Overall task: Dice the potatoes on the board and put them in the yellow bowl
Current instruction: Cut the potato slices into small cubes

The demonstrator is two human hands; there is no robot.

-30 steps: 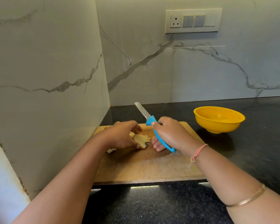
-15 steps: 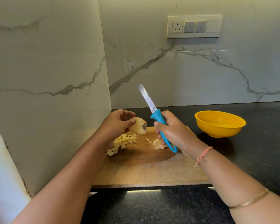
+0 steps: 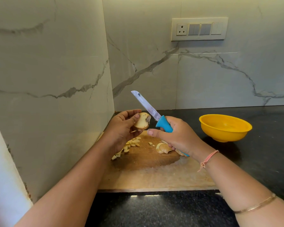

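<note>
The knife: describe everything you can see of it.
The knife has a bright blue handle, plastic by its look, and a straight silvery metal blade with a finely serrated edge, a rounded tip and dark specks. The right hand grips the handle, holding it above the cutting board, blade pointing up and to the left.
</note>
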